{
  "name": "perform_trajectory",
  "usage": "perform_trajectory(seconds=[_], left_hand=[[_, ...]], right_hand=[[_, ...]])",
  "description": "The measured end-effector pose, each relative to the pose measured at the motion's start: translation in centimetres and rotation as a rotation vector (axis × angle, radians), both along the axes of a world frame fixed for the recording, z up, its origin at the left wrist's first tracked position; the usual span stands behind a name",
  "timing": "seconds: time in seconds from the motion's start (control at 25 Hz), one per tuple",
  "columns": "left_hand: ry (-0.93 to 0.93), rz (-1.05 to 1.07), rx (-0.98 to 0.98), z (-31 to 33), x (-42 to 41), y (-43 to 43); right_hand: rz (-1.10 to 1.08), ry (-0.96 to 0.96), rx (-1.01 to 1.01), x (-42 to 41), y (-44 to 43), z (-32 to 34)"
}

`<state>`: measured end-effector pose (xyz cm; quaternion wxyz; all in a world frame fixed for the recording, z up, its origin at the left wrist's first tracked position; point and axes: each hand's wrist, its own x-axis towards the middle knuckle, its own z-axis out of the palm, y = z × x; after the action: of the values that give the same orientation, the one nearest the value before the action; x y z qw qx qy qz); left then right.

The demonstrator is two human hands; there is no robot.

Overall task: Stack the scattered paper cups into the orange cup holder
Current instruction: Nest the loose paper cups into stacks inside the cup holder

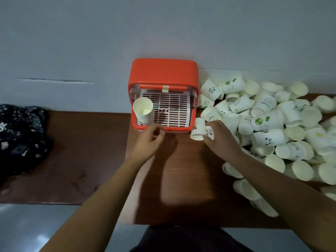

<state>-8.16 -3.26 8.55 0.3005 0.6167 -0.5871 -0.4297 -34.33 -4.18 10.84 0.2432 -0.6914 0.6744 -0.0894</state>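
Hands at the front of the orange plastic cup holder, 1 cup in my right grip.

My right hand curls thumb and fingers round a white paper cup with a panda print at the near edge of the heap of scattered paper cups on the brown wooden table. Touching it lies another white cup, long axis running away from me, mouth toward me. My left hand hovers before the holder, fingers loosely bent, holding nothing. A nested stack of cups stands at the holder's left side, mouths up.

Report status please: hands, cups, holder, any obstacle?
Left hand empty, by orange cup holder. Right hand grips panda cup. One stack in holder. Nothing blocking.
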Motion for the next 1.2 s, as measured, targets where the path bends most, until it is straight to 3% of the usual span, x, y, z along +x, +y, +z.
perform_trajectory(seconds=[0.08,0.16,0.28,0.44,0.56,0.76,1.0,1.2], left_hand=[[-0.04,-0.148,0.013,0.5,-4.3,-0.3],[-0.147,-0.164,0.078,0.4,-8.4,-1.6],[-0.188,0.003,0.359,-2.7,-13.1,-3.5],[0.022,0.269,0.552,-6.8,-16.7,-4.3],[0.173,0.472,0.568,-8.3,-18.3,-4.4],[0.204,0.542,0.544,-9.4,-19.3,-4.1],[0.192,0.501,0.478,-6.2,-17.7,-1.6],[0.326,0.526,0.431,-3.1,-15.4,0.7]], right_hand=[[-0.073,0.062,-0.007,-4.4,-0.5,0.0],[-0.11,0.097,0.048,-7.6,-1.4,0.0],[-0.02,0.157,0.153,-10.3,-1.7,-0.8],[0.161,0.29,0.146,-10.9,-0.7,-3.6],[0.23,0.381,0.082,-11.3,-0.7,-5.7],[0.303,0.414,0.0,-12.1,-0.7,-7.3],[0.302,0.236,0.008,-11.9,-2.0,-4.4],[0.239,0.145,0.044,-10.3,-4.3,-0.5]])
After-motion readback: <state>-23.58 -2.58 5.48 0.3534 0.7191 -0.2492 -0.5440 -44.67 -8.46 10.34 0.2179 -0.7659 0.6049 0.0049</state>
